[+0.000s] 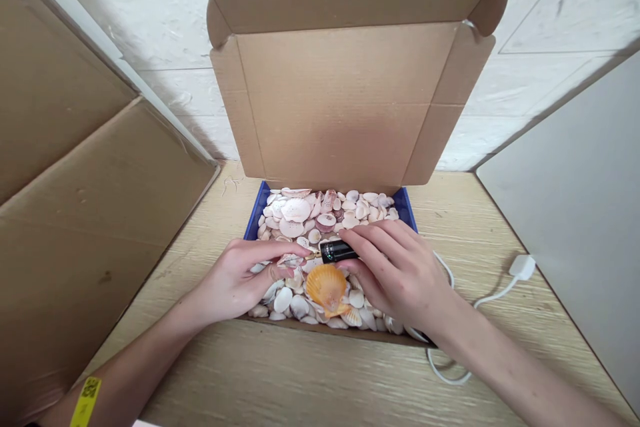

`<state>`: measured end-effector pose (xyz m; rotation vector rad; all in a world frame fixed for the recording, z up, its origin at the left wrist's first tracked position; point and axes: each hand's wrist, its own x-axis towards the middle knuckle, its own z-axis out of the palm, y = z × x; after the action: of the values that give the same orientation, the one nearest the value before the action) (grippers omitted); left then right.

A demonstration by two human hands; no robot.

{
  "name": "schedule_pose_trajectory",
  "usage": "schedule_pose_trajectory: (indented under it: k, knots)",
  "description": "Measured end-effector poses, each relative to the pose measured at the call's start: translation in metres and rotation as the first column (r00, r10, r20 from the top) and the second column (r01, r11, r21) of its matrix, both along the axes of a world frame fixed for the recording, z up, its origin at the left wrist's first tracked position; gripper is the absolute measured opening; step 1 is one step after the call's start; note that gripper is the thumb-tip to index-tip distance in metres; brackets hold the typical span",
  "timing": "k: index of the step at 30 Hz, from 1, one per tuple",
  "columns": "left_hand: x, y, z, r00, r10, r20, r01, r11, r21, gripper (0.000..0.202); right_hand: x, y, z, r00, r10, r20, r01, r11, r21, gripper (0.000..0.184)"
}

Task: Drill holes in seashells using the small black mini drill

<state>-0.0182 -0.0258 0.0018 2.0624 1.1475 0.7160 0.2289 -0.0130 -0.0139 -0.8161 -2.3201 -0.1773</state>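
My right hand [395, 267] grips a small black mini drill [336, 251] with a brass tip, pointing left. Between the thumb and fingers of my left hand [250, 273] is a pale seashell [291, 260], and the brass tip meets or nearly meets its right edge; contact cannot be made out. Both hands are over an open blue-sided cardboard box [256, 210] full of white and pinkish shells [296, 209]. A large orange scallop shell [326, 287] lies on top of the pile, just below the drill.
The box's raised lid [345, 100] stands at the back, near a white brick-pattern wall [175, 90]. A white cable [493, 297] with a plug [523, 267] lies on the wooden table [280, 380] at right. Cardboard [100, 233] rises at left, a white panel [575, 193] at right.
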Motion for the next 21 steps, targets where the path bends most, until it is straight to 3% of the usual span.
schedule_pose_trajectory:
  k: [7,15,21]
  knots:
    - [0.0011,0.0006,-0.0003,0.998,0.003,-0.068,-0.006,0.999,-0.045,0.025,0.0003,-0.0009,0.0016,0.999,0.027,-0.023,-0.025,0.997,0.069,0.028]
    - [0.0004,0.0004,0.0011,1.000,0.002,-0.022,-0.003,1.000,-0.014,0.022,0.0005,0.0001,-0.0006,0.999,-0.018,0.048,0.021,0.998,-0.055,0.025]
    - [0.0014,0.0007,0.0006,0.996,-0.001,-0.086,-0.003,0.999,-0.042,0.027,-0.0005,-0.0001,0.0002,1.000,0.013,0.011,-0.013,0.999,0.039,0.025]
